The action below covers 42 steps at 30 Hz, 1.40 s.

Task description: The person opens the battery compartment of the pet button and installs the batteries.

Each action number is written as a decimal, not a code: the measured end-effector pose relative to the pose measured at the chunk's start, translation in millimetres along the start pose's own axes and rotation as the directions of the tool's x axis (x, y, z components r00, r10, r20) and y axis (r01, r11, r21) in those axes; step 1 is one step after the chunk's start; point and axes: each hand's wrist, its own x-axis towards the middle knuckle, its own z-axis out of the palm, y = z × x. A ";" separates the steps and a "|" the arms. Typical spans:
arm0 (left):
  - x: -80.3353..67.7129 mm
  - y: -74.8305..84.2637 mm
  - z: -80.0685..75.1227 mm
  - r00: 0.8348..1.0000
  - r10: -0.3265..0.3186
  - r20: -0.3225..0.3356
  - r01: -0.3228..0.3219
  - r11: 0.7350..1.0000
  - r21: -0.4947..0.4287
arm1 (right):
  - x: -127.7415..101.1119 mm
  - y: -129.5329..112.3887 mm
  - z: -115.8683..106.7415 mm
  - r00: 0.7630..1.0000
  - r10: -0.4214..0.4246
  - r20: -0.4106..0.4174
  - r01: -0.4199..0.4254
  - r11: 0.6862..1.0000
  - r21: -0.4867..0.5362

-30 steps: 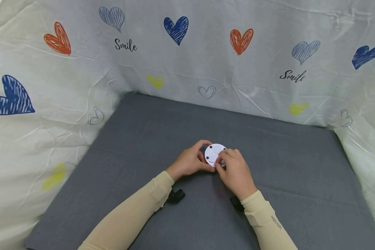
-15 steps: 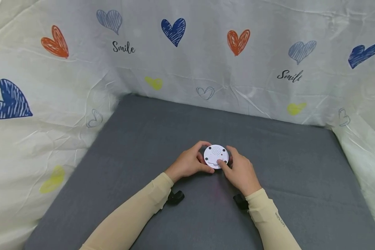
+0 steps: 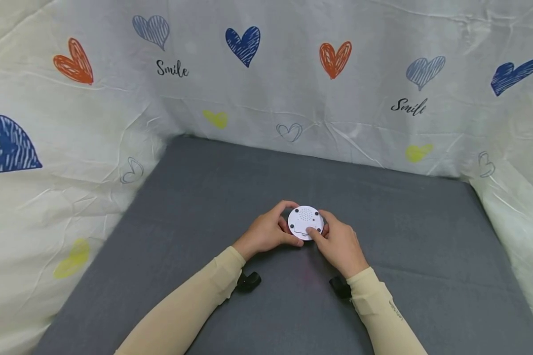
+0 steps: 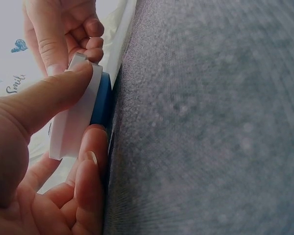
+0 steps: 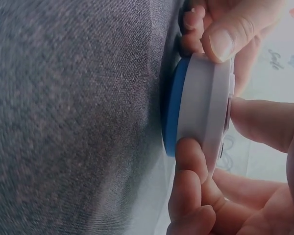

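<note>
Disc (image 3: 306,222), small round white w/ blue underside, sitting face-down near mid of grey mat (image 3: 382,222), speaker holes and dark feet facing up. Left hand (image 3: 266,231) gripping its near-left rim, fingers curled round the edge; right hand (image 3: 339,244) gripping the right rim w/ thumb pressing onto a panel on the white back. Risk as I judge it: thumb is pushing off-centre, so disc may be tipping or skating on the fabric if left hand loosens. If panel gives suddenly, cover could be popping free and flying toward the heart-print sheet (image 3: 266,88). Thumb slipping off the smooth plastic also likely.
</note>
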 end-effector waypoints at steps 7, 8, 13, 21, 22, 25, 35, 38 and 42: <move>0.7 0.7 -0.8 1.000 0.003 0.005 -0.003 1.000 -0.010 | 0.2 -0.8 0.7 1.000 0.017 0.000 -0.017 1.000 0.014; 0.7 0.5 -0.9 1.000 0.002 0.007 -0.002 1.000 -0.012 | 0.2 -0.9 1.0 1.000 0.019 -0.001 -0.019 1.000 0.017; 0.4 0.1 -1.6 1.000 0.003 0.016 -0.003 1.000 -0.015 | -0.6 -0.9 2.1 1.000 0.022 -0.017 -0.021 1.000 0.015; -0.8 1.1 -2.5 1.000 -0.004 0.016 0.004 1.000 -0.026 | -1.1 -0.4 2.2 1.000 0.008 -0.004 -0.008 1.000 0.023; -0.9 1.2 -2.5 1.000 -0.004 0.015 0.004 1.000 -0.026 | -1.0 -0.3 2.1 1.000 0.007 -0.002 -0.007 1.000 0.022; -0.5 1.1 -2.2 1.000 -0.002 0.016 0.002 1.000 -0.025 | -0.5 0.4 1.9 1.000 0.008 0.003 -0.008 1.000 0.019; 1.9 -2.2 -1.2 1.000 0.007 0.019 -0.006 0.999 -0.047 | 1.6 5.0 1.2 1.000 0.000 -0.023 0.000 1.000 0.018; 1.9 -2.3 -1.8 1.000 0.013 0.022 -0.012 0.998 -0.057 | 2.5 4.9 1.2 0.999 0.020 -0.032 -0.019 0.999 0.030; 2.4 -1.5 -2.8 1.000 0.014 0.024 -0.012 0.997 -0.076 | 3.8 4.6 -0.3 0.998 0.032 -0.048 -0.030 0.999 0.041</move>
